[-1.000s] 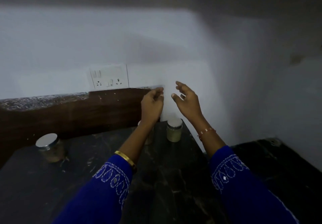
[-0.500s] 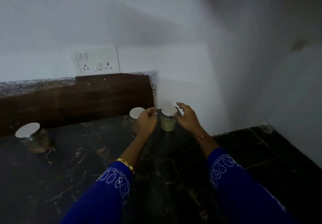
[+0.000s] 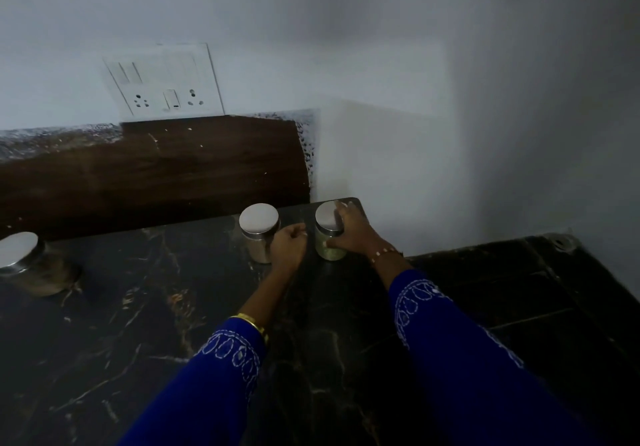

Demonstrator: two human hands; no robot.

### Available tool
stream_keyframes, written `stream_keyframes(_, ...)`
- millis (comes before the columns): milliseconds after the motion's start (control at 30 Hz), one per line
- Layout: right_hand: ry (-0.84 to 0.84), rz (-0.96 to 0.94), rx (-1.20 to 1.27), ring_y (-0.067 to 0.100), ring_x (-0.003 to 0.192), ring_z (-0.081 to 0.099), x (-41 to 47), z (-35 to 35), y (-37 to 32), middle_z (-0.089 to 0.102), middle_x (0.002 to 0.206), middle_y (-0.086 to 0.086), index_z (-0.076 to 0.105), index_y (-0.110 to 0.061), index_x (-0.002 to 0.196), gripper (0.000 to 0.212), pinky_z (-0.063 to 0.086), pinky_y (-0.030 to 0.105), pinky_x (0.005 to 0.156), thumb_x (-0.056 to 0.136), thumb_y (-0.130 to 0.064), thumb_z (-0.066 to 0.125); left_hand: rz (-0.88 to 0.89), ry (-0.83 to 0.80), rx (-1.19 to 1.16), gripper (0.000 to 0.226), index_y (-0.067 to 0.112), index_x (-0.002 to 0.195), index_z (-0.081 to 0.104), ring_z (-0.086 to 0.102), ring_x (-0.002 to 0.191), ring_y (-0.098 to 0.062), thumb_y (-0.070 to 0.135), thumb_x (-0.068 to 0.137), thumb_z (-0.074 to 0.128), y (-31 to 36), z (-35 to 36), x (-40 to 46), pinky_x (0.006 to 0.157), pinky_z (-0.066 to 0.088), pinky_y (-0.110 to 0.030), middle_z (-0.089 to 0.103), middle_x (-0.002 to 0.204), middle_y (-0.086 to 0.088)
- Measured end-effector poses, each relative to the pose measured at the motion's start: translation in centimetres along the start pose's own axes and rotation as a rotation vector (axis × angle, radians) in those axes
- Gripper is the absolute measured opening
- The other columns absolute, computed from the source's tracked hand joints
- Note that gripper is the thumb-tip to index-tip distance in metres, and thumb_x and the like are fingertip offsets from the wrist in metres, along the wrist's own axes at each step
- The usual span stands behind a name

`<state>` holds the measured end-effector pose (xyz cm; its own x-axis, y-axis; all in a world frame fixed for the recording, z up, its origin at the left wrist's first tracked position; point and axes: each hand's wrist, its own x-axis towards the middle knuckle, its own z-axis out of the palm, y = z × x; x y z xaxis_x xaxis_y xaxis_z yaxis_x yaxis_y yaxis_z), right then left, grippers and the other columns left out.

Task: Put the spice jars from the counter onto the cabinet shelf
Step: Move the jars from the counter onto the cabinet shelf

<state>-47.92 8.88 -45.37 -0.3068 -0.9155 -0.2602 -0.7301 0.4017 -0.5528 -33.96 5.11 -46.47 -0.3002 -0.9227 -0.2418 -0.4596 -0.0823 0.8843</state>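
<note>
Three glass spice jars with silver lids stand on the dark marble counter. My right hand grips the greenish jar at the counter's far right corner, fingers around its lid and side. Just left of it stands a brownish jar; my left hand is beside it with fingers curled, touching its right side, and it holds nothing that I can see. A third jar stands at the far left. No cabinet shelf is in view.
A brown wooden backsplash runs behind the counter, with a white switch and socket plate above it. White walls meet in a corner to the right. Beyond the counter's right edge lies a lower dark tiled surface.
Both hands came down from in front of the wall to the jars. My right hand has closed around the greenish jar, and the view has tilted downward.
</note>
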Motion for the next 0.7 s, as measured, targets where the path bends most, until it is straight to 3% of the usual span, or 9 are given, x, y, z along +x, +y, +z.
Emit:
stream_keyframes(100, 0.042, -0.001, -0.014, 0.037, 0.140, 0.022, 1.3, 0.4, 0.5, 0.014, 0.153, 0.017, 0.009, -0.016, 0.149, 0.100, 0.028, 0.044, 0.114, 0.075, -0.029, 0.075, -0.011, -0.025, 0.009, 0.034, 0.007, 0.129, 0.050, 0.052, 0.073, -0.004, 0.008, 0.095, 0.044, -0.1, 0.5, 0.1, 0.065, 0.044, -0.016, 0.058, 0.125, -0.014)
stream_keyframes(200, 0.069, 0.001, 0.018, 0.038, 0.136, 0.026, 2.0, 0.9, 1.0, 0.017, 0.148, 0.020, 0.009, -0.017, 0.149, 0.100, 0.031, 0.043, 0.111, 0.075, -0.030, 0.075, -0.001, -0.038, 0.006, 0.034, 0.008, 0.129, 0.049, 0.057, 0.088, -0.014, 0.009, 0.096, 0.043, 0.0, 0.8, -0.2, 0.066, 0.044, -0.016, 0.058, 0.125, -0.014)
stream_keyframes(333, 0.219, -0.023, 0.040, 0.032, 0.132, 0.036, 1.6, 1.4, 1.0, 0.031, 0.144, 0.018, 0.026, -0.011, 0.144, 0.091, 0.037, 0.037, 0.106, 0.071, -0.026, 0.078, 0.031, -0.061, 0.056, 0.036, 0.007, 0.132, 0.047, 0.058, 0.104, -0.018, 0.007, 0.095, 0.043, 0.4, 1.0, -0.7, 0.071, 0.044, -0.014, 0.056, 0.129, -0.012)
stream_keyframes(400, 0.273, -0.019, 0.076, 0.030, 0.130, 0.039, 0.8, 1.6, 0.8, 0.035, 0.142, 0.016, 0.030, -0.009, 0.142, 0.089, 0.038, 0.036, 0.105, 0.070, -0.025, 0.079, 0.055, -0.074, 0.094, 0.038, 0.007, 0.133, 0.046, 0.057, 0.113, -0.021, 0.006, 0.095, 0.043, 0.5, 1.0, -1.1, 0.081, 0.045, -0.019, 0.055, 0.131, -0.013)
stream_keyframes(600, 0.405, -0.029, 0.278, 0.025, 0.116, 0.052, -2.2, 0.7, -1.3, 0.050, 0.124, 0.011, 0.046, -0.011, 0.132, 0.083, 0.049, 0.029, 0.088, 0.064, -0.043, 0.080, 0.297, -0.005, 0.256, 0.046, 0.009, 0.136, 0.040, 0.052, 0.122, -0.021, 0.013, 0.091, 0.052, 1.4, 0.7, -4.1, 0.104, 0.042, -0.033, 0.053, 0.133, -0.010)
stream_keyframes(700, 0.462, -0.025, 0.365, 0.020, 0.116, 0.052, -4.1, -1.1, -4.2, 0.050, 0.121, 0.009, 0.041, -0.012, 0.138, 0.087, 0.046, 0.021, 0.086, 0.067, -0.045, 0.078, 0.462, 0.049, 0.200, 0.071, 0.010, 0.143, 0.026, 0.039, 0.134, -0.020, 0.021, 0.084, 0.064, 2.0, -0.1, -5.7, 0.112, 0.035, -0.037, 0.040, 0.145, -0.007)
